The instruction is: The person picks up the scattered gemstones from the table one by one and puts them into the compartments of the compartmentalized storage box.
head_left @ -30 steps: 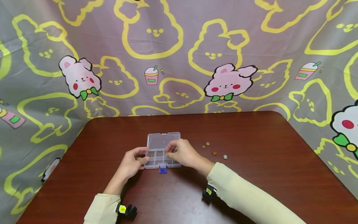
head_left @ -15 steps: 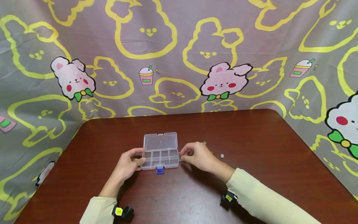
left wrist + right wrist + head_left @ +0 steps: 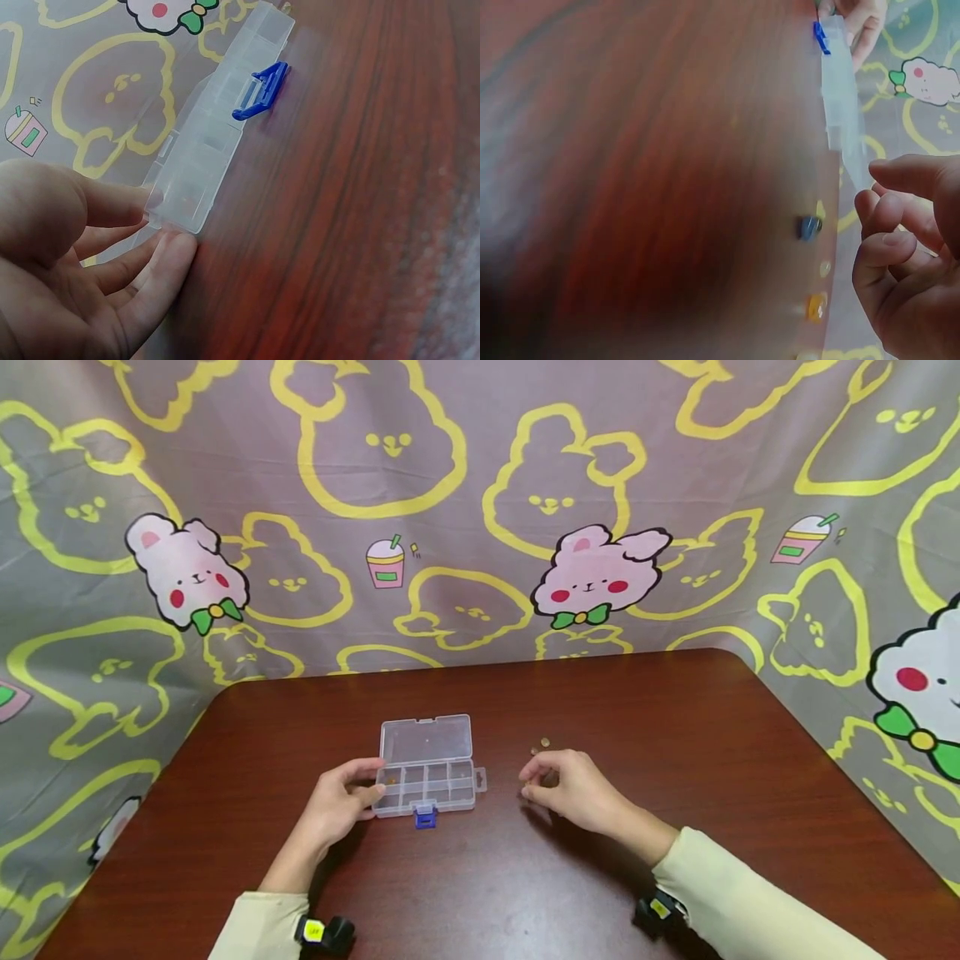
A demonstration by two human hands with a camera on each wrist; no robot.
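Note:
A clear plastic compartment box (image 3: 425, 787) stands on the table with its lid raised and its blue latch (image 3: 426, 817) toward me. My left hand (image 3: 341, 802) pinches the left end of the box between thumb and fingers. One small amber piece (image 3: 392, 780) lies in a back left compartment. My right hand (image 3: 577, 789) is over the table to the right of the box, fingers loosely bent, with nothing seen between them. In the right wrist view a dark blue bead (image 3: 808, 227), a pale bead (image 3: 824, 268) and an amber bead (image 3: 816, 307) lie near its fingertips.
Two small beads (image 3: 545, 742) show just beyond the right hand in the head view. The brown table (image 3: 645, 710) reaches back to a grey curtain (image 3: 450, 527) with yellow rabbit outlines. A hang tab (image 3: 481, 779) juts from the box's right end.
My right hand has moved right, from over the box compartments to beside the loose beads, which it now partly hides. The left hand keeps its hold on the box.

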